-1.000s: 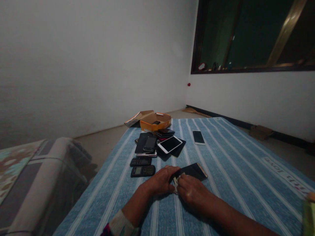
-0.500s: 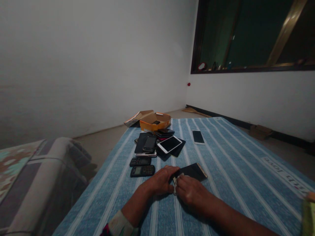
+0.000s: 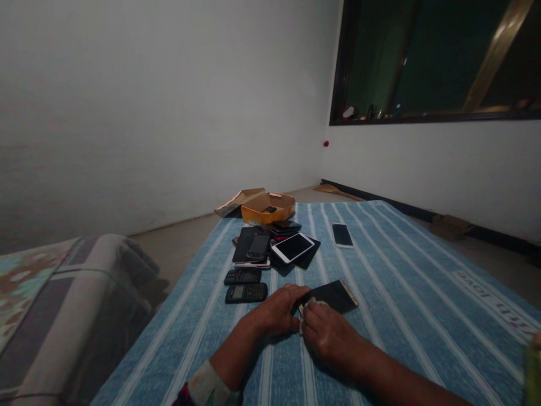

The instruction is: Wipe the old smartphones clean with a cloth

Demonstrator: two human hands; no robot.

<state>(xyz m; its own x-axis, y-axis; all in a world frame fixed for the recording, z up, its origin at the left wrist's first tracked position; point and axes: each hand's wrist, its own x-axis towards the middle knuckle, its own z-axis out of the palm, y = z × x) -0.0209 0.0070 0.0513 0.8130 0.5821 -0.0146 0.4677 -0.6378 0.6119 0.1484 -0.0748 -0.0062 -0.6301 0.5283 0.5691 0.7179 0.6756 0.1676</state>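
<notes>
A dark phone with a gold edge (image 3: 336, 295) lies slanted near the front of the blue striped cloth (image 3: 380, 270). Its left end is gripped by my left hand (image 3: 281, 309), thumb below and fingers above. My right hand (image 3: 327, 332) is closed on a crumpled white cloth (image 3: 301, 326) pressed against the phone's left end. Just left of my hands are two black keypad phones, one (image 3: 246, 292) nearer than the other (image 3: 242, 276). Behind them, a white phone (image 3: 292, 248) rests on a pile of dark phones (image 3: 257, 246).
An open orange box (image 3: 267, 216) stands at the far end of the cloth. Another white phone (image 3: 342, 235) lies alone at the back right. On the left is a covered piece of furniture (image 3: 93, 304). A window (image 3: 439, 62) is at the upper right.
The view has shifted very slightly. Both hands keep nearly the same place at the phone's left end, with the white cloth still in my right hand.
</notes>
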